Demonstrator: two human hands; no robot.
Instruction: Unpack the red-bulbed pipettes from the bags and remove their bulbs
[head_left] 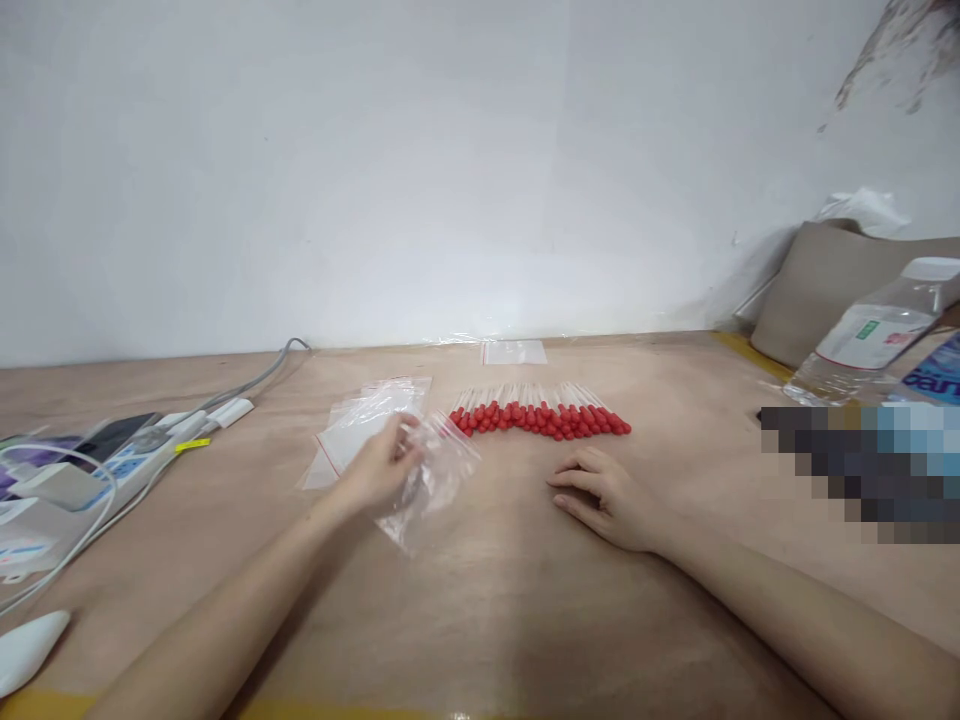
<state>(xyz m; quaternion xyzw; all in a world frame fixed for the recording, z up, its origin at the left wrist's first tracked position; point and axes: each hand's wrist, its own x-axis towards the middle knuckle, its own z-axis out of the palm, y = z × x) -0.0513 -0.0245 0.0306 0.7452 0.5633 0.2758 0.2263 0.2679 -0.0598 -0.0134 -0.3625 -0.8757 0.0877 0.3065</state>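
Note:
My left hand (384, 465) is closed on a small clear plastic bag (433, 478), lifted slightly off the wooden table (495, 610). Behind it lies a stack of the same clear bags (358, 420). A row of several red-tipped white sticks (541, 412) lies side by side in the middle of the table. My right hand (606, 495) rests palm down on the table just in front of the sticks, fingers loosely spread, holding nothing.
One more flat clear bag (514, 351) lies by the wall. A power strip with cables (142, 450) sits at the left, a white object (30, 648) at the near left edge. A plastic water bottle (874, 335) lies at the right beside a brown cushion (825, 280).

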